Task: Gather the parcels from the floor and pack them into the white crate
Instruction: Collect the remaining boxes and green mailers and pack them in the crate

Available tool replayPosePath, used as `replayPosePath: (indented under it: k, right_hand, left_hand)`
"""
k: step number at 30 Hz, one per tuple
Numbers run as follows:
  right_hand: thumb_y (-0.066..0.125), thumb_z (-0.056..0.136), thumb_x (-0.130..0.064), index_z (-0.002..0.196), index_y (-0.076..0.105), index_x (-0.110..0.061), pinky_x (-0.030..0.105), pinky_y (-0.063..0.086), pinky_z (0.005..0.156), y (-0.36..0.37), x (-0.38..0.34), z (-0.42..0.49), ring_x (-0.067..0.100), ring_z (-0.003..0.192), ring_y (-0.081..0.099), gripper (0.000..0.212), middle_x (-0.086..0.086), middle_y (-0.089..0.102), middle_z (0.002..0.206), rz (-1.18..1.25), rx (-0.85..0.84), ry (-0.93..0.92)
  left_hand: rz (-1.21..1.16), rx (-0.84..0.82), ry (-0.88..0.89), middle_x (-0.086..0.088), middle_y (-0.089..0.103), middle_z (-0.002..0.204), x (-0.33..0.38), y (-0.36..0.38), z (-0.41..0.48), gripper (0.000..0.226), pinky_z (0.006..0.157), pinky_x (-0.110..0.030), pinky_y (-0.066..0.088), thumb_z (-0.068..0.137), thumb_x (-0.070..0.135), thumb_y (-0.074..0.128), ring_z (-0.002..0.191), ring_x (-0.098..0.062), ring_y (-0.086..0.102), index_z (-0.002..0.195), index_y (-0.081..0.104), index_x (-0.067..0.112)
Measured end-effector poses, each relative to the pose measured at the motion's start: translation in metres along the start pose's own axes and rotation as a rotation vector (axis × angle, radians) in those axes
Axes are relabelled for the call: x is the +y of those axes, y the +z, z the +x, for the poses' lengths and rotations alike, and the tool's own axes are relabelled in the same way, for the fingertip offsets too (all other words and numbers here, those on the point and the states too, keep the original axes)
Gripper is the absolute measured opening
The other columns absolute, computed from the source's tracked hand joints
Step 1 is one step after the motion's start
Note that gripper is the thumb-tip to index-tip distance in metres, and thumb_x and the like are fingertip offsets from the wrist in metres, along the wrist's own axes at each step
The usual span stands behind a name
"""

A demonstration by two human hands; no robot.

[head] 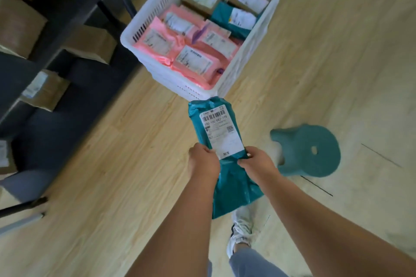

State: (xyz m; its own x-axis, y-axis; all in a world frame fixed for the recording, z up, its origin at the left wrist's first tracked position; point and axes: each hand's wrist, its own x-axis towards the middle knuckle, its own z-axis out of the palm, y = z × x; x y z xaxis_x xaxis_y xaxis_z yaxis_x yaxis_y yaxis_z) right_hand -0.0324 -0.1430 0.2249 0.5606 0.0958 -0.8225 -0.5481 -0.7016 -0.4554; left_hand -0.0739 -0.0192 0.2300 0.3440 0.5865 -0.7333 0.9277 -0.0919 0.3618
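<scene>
Head, left grip [203,160], right grip [257,162] — pinching teal parcel [221,130]

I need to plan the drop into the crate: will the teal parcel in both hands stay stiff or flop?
Likely stiff in its far part: the teal parcel juts out flat beyond the left hand and right hand without drooping. Its near end looks crumpled, probably loose bag that flops. The glossy film may slip.

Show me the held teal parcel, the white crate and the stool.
teal parcel [236,184], head view, crumpled wrap below its label.
white crate [166,76], head view, near outer wall.
stool [319,137], head view, round seat.
</scene>
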Motion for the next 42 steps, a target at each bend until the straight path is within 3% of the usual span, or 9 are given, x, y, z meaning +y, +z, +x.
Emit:
replayPosePath:
  k: [5, 10, 20, 24, 26, 30, 34, 37, 42]
  right_hand:
    - [0.055, 0.085, -0.007, 0.101, 0.065, -0.02, 0.023, 0.04, 0.055, -0.057, -0.043, 0.029, 0.019, 0.063, 0.055, 0.022, 0.005, 0.066, 0.079, 0.031, 0.026, -0.008]
    - [0.053, 0.085, -0.005, 0.095, 0.067, -0.016, 0.052, 0.052, 0.083, -0.091, -0.095, 0.068, 0.042, 0.097, 0.063, 0.02, 0.021, 0.069, 0.099, 0.065, 0.053, 0.0]
    - [0.055, 0.09, -0.018, 0.102, 0.065, -0.02, 0.032, 0.047, 0.064, -0.143, -0.199, 0.161, 0.022, 0.076, 0.063, 0.016, 0.001, 0.068, 0.086, 0.035, 0.046, 0.006]
    - [0.056, 0.09, -0.011, 0.093, 0.066, -0.021, 0.039, 0.054, 0.08, -0.174, -0.229, 0.194, 0.03, 0.085, 0.066, 0.015, 0.005, 0.07, 0.089, 0.089, 0.036, 0.039]
    - [0.056, 0.091, -0.01, 0.082, 0.065, -0.027, 0.043, 0.055, 0.086, -0.194, -0.247, 0.213, 0.033, 0.087, 0.068, 0.021, 0.007, 0.072, 0.09, 0.12, 0.003, 0.062]
    - [0.053, 0.094, -0.008, 0.082, 0.064, -0.025, 0.03, 0.046, 0.067, -0.236, -0.285, 0.254, 0.025, 0.077, 0.06, 0.023, 0.012, 0.068, 0.089, 0.119, -0.038, 0.057]
    - [0.055, 0.094, -0.012, 0.105, 0.068, -0.015, 0.031, 0.042, 0.059, -0.277, -0.328, 0.296, 0.028, 0.071, 0.063, 0.017, 0.013, 0.07, 0.087, 0.075, -0.064, 0.012]
    - [0.055, 0.093, -0.007, 0.096, 0.069, -0.016, 0.024, 0.036, 0.047, -0.302, -0.356, 0.322, 0.015, 0.048, 0.051, 0.017, 0.006, 0.063, 0.068, 0.042, -0.063, -0.006]
    - [0.056, 0.092, -0.005, 0.083, 0.067, -0.024, 0.02, 0.036, 0.04, -0.318, -0.398, 0.358, 0.007, 0.036, 0.046, 0.023, 0.002, 0.059, 0.061, 0.019, -0.072, 0.037]
  left_hand:
    - [0.018, -0.001, 0.061, -0.009, 0.059, 0.106, 0.078, 0.011, 0.02, 0.01, 0.066, -0.031, 0.041, 0.095, 0.024, 0.05, 0.082, -0.028, 0.055, 0.095, 0.05, 0.014]
    - [0.037, -0.009, 0.071, -0.013, 0.058, 0.113, 0.152, 0.01, 0.051, 0.022, 0.073, -0.038, 0.049, 0.092, 0.013, 0.047, 0.097, -0.034, 0.061, 0.114, 0.051, 0.007]
    - [0.067, -0.013, 0.056, -0.013, 0.059, 0.111, 0.281, -0.006, 0.14, 0.022, 0.074, -0.038, 0.05, 0.092, 0.011, 0.048, 0.092, -0.033, 0.059, 0.113, 0.052, 0.005]
    - [-0.002, -0.025, 0.008, -0.014, 0.062, 0.1, 0.326, 0.003, 0.162, 0.024, 0.067, -0.035, 0.047, 0.095, 0.017, 0.048, 0.08, -0.032, 0.06, 0.116, 0.05, 0.007]
    - [0.004, -0.019, 0.02, -0.013, 0.062, 0.097, 0.348, 0.006, 0.172, 0.016, 0.067, -0.036, 0.048, 0.096, 0.021, 0.05, 0.083, -0.034, 0.062, 0.103, 0.053, 0.007]
    - [-0.052, 0.02, 0.013, -0.009, 0.06, 0.085, 0.394, 0.012, 0.193, 0.022, 0.062, -0.032, 0.045, 0.095, 0.03, 0.054, 0.065, -0.022, 0.055, 0.077, 0.046, 0.02]
    - [-0.119, 0.082, -0.071, -0.005, 0.058, 0.114, 0.436, 0.02, 0.204, 0.039, 0.076, -0.034, 0.046, 0.09, 0.048, 0.056, 0.093, -0.026, 0.06, 0.113, 0.055, 0.016]
    - [-0.196, 0.058, -0.16, -0.008, 0.052, 0.132, 0.457, 0.035, 0.212, 0.057, 0.088, -0.036, 0.042, 0.093, 0.051, 0.052, 0.115, -0.031, 0.055, 0.135, 0.045, 0.013]
    - [-0.326, -0.051, -0.2, -0.01, 0.063, 0.123, 0.481, 0.053, 0.238, 0.045, 0.092, -0.036, 0.047, 0.096, 0.044, 0.049, 0.108, -0.032, 0.059, 0.126, 0.057, 0.012]
